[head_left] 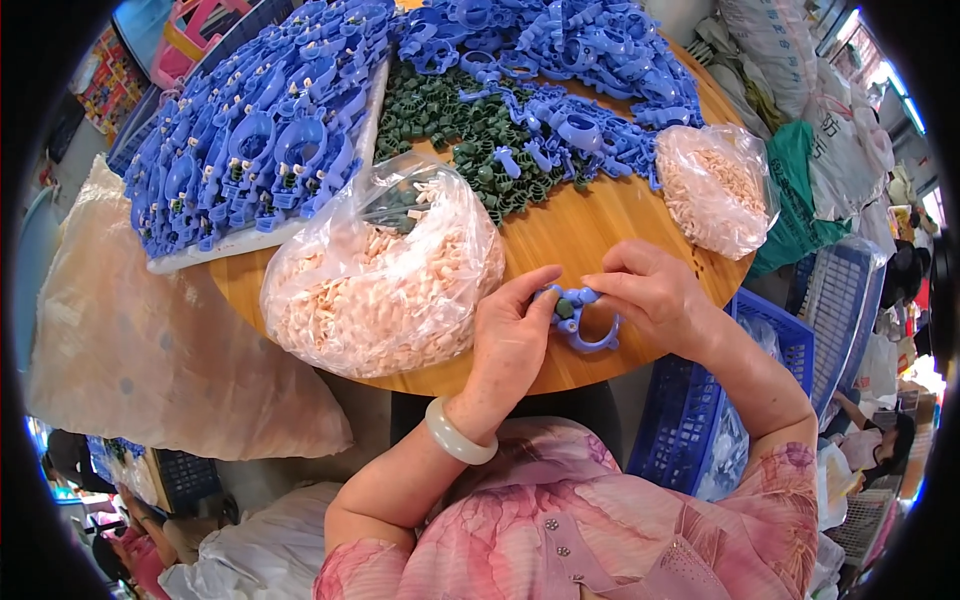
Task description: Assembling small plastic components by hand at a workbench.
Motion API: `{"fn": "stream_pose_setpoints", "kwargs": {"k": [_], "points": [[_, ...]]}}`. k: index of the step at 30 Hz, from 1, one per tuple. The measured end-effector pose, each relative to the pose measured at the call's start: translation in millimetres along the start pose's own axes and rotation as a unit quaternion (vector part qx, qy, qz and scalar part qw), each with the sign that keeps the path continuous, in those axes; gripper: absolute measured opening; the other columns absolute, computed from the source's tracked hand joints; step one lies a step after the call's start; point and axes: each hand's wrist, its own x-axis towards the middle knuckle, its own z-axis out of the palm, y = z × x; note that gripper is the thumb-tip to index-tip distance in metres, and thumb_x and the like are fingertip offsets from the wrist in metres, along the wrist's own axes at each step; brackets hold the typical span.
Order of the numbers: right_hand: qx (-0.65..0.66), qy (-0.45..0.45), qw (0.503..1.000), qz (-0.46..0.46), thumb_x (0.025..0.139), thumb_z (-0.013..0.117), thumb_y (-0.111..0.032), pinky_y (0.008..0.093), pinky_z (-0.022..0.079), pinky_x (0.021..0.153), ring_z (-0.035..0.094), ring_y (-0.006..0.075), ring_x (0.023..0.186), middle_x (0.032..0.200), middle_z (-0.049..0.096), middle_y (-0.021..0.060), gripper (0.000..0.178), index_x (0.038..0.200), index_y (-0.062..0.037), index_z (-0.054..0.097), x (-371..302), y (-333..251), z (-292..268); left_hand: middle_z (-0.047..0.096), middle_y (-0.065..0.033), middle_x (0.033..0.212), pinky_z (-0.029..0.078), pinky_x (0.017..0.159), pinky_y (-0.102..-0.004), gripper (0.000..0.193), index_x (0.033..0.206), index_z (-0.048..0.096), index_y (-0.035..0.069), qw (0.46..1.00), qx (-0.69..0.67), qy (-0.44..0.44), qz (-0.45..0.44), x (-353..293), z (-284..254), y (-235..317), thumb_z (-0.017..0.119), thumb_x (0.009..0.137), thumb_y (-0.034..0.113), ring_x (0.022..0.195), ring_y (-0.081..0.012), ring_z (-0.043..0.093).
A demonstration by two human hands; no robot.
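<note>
Above the near edge of the round wooden table (pixel 620 215), my left hand (pixel 512 335) and my right hand (pixel 650 290) grip one blue plastic toy part (pixel 597 338) between them. It has a round ring at its lower end and a dark green piece set in its upper left. Thumb and forefinger of my left hand pinch its left side; my right fingertips close on its upper right. Next to my left hand lies an open clear bag of small pale pink pieces (pixel 390 290). Farther right is a smaller bag of similar pieces (pixel 712 190).
A white board (pixel 225 248) at left carries rows of blue parts (pixel 250 140). Loose dark green pieces (pixel 440 115) and a heap of blue parts (pixel 580 60) cover the table's far side. A blue crate (pixel 675 430) stands below at right, a large sack (pixel 170 340) at left.
</note>
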Motion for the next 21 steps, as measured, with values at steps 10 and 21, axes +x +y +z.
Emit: {"fn": "stream_pose_setpoints", "kwargs": {"k": [10, 21], "points": [[0.013, 0.027, 1.000, 0.005, 0.073, 0.068, -0.010, 0.0359, 0.045, 0.060, 0.056, 0.0275, 0.072, 0.079, 0.055, 0.0088, 0.016, 0.087, -0.0057, 0.064, 1, -1, 1, 0.064, -0.0069, 0.089, 0.048, 0.069, -0.0230, 0.024, 0.110, 0.061, -0.003, 1.000, 0.024, -0.003, 0.018, 0, -1, 4, 0.054, 0.087, 0.003, 0.077, -0.0093, 0.057], [0.135, -0.076, 0.985, 0.070, 0.082, 0.063, -0.018, 0.0348, 0.046, 0.067, 0.057, 0.0280, 0.077, 0.086, 0.056, 0.0100, 0.015, 0.087, -0.0045, 0.064, 30, 16, -20, 0.064, -0.0069, 0.088, 0.047, 0.070, -0.0229, 0.025, 0.111, 0.061, -0.002, 0.998, 0.060, -0.005, 0.024, -2, -2, 4, 0.054, 0.088, 0.003, 0.077, -0.0092, 0.056]]}}
